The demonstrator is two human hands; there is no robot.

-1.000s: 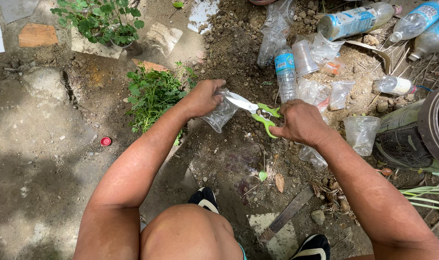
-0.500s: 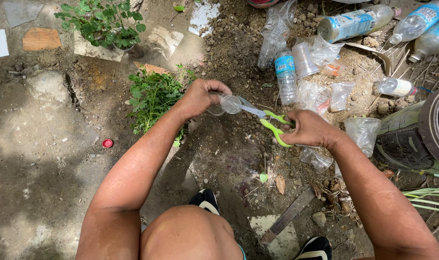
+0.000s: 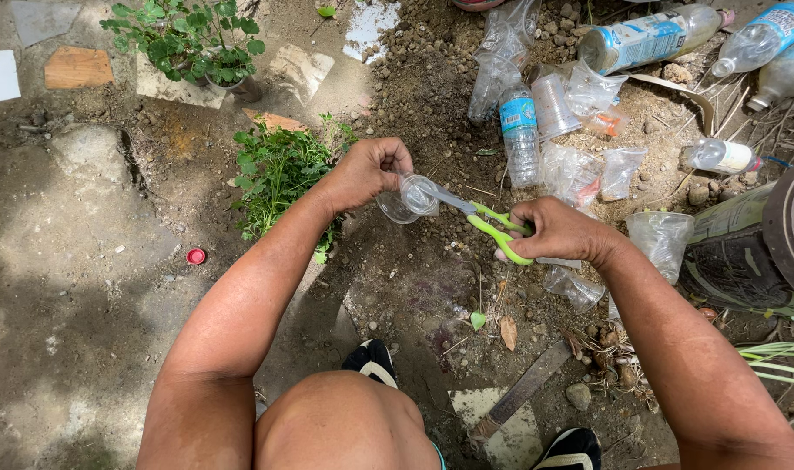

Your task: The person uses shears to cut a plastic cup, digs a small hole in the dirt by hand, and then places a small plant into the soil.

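Left hand point(image 3: 366, 172): grips clear cup point(image 3: 407, 198)
Right hand point(image 3: 560, 231): holds green scissors point(image 3: 484, 224), blades at cup
Far right: bottles point(image 3: 520, 135) on soil
Left: plant point(image 3: 279, 170), red cap point(image 3: 196, 256)

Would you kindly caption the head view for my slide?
Left hand holds a clear plastic cup while right hand works green-handled scissors into it.

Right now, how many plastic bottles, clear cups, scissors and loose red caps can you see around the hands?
Plastic bottles, as far as visible: 5, one upright, four lying at top right.
Clear cups: 3, one in the left hand, others.
Green-handled scissors, in the right hand: 1.
Red cap: 1.
Total: 10.
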